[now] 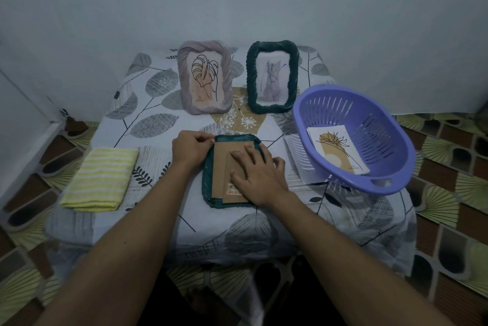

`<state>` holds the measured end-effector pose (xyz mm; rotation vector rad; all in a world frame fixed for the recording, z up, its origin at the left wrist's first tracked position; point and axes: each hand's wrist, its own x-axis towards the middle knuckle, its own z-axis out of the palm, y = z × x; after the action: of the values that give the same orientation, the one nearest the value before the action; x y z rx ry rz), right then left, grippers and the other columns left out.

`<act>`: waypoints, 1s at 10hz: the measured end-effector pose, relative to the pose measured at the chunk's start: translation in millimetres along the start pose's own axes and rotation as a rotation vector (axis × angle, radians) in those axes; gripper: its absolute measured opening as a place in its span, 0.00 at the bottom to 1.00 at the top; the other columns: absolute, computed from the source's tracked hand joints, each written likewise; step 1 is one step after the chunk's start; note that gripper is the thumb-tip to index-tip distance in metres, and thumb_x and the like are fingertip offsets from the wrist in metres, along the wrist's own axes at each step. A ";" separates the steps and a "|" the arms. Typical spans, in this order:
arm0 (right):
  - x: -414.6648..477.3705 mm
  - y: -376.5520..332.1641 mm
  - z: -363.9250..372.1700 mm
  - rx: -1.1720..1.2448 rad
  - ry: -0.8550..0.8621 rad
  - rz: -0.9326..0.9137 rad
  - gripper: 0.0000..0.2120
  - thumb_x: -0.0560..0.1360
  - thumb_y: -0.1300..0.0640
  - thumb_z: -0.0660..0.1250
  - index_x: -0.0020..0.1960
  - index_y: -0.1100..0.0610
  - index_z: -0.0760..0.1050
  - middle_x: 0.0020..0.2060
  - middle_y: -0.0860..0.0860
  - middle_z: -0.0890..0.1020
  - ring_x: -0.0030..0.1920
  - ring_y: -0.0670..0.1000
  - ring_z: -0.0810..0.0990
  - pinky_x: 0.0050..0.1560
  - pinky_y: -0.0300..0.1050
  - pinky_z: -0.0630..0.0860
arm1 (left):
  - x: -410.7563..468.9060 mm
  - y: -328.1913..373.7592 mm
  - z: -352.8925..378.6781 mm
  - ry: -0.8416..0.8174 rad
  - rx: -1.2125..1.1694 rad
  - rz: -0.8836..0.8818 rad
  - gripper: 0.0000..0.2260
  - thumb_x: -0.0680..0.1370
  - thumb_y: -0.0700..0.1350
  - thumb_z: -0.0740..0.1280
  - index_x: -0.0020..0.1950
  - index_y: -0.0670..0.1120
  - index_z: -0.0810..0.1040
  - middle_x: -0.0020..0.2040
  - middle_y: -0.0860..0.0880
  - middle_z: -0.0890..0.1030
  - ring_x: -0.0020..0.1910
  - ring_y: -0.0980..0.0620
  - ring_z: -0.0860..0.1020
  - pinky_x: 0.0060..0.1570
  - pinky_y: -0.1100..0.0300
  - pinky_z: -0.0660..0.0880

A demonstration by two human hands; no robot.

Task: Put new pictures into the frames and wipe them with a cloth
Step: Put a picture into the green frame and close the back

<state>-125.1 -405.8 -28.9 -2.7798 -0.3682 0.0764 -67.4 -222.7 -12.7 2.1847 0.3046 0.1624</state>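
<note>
At the middle of the counter (148,125), which is covered with a cloth printed with grey leaves, a teal frame (208,180) with a twisted, rope-like rim lies face down. Its brown cardboard back (220,164) carries a small sticker (233,189) with a barcode and an orange mark; the writing is too small to read. The left hand (191,150) has curled fingers and grips the upper left corner of this frame. The right hand (257,176) lies flat on the cardboard with the fingers spread, pressing it. Left of the frame rests a folded cloth (99,179), yellow with white stripes. On the right, a purple plastic basket (343,91) with slots is tilted and holds a new picture (335,148) of a thin-lined plant. Behind, a lilac frame (184,82) and a dark green frame (252,82) stand upright.
</note>
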 end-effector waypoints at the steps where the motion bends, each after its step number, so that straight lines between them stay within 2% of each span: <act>1: 0.5 0.6 0.8 -0.001 0.004 -0.003 0.24 0.80 0.39 0.52 0.75 0.39 0.57 0.79 0.48 0.55 0.79 0.55 0.47 0.71 0.62 0.51 | 1.2 1.1 1.1 -0.008 -0.024 -0.009 0.07 0.75 0.45 0.75 0.52 0.46 0.86 0.43 0.51 0.84 0.43 0.58 0.78 0.44 0.68 0.70; 3: -0.1 0.6 0.2 -0.002 -0.008 -0.008 0.25 0.80 0.39 0.52 0.76 0.39 0.56 0.80 0.48 0.54 0.79 0.55 0.46 0.71 0.63 0.51 | 10.2 5.4 3.6 -0.042 0.041 -0.042 0.04 0.74 0.43 0.75 0.47 0.47 0.85 0.40 0.50 0.82 0.47 0.51 0.80 0.50 0.62 0.73; 5: -0.5 -0.2 0.0 -0.006 -0.010 -0.005 0.25 0.80 0.39 0.52 0.76 0.39 0.56 0.80 0.48 0.54 0.79 0.55 0.46 0.71 0.63 0.51 | 16.8 9.3 0.4 -0.141 0.220 0.028 0.02 0.76 0.44 0.71 0.45 0.51 0.80 0.38 0.53 0.76 0.45 0.50 0.76 0.47 0.61 0.68; 6: -0.5 -0.8 0.0 0.002 -0.005 0.002 0.25 0.80 0.39 0.53 0.76 0.39 0.56 0.80 0.47 0.54 0.79 0.55 0.46 0.71 0.62 0.51 | 19.9 9.5 -1.3 -0.197 0.277 0.096 0.02 0.78 0.44 0.69 0.46 0.50 0.79 0.39 0.54 0.75 0.45 0.49 0.74 0.47 0.61 0.66; 7: -0.5 -1.0 -0.3 0.007 -0.004 0.007 0.25 0.80 0.39 0.53 0.76 0.39 0.56 0.80 0.47 0.54 0.79 0.55 0.46 0.71 0.62 0.51 | 20.4 4.3 -3.3 -0.228 0.288 0.154 0.01 0.79 0.44 0.69 0.49 0.49 0.80 0.44 0.50 0.77 0.48 0.49 0.75 0.48 0.59 0.67; 8: -1.0 -1.6 -0.6 0.002 -0.004 0.007 0.25 0.80 0.39 0.53 0.76 0.39 0.56 0.80 0.47 0.54 0.79 0.55 0.46 0.71 0.62 0.51 | 19.5 -1.3 -6.0 -0.232 0.270 0.201 0.02 0.79 0.45 0.68 0.51 0.50 0.80 0.47 0.50 0.78 0.49 0.49 0.75 0.52 0.56 0.71; 10: -2.0 -2.5 -2.0 -0.003 -0.010 0.003 0.25 0.80 0.39 0.52 0.76 0.40 0.56 0.80 0.48 0.54 0.79 0.54 0.46 0.71 0.62 0.51 | 20.9 -5.9 -11.4 -0.307 0.237 0.267 0.04 0.80 0.40 0.66 0.51 0.48 0.79 0.49 0.48 0.78 0.50 0.49 0.74 0.48 0.60 0.64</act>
<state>-127.5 -404.7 -26.2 -2.7838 -0.3671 0.0899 -50.8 -204.7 -10.6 2.4374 -0.1493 -0.0661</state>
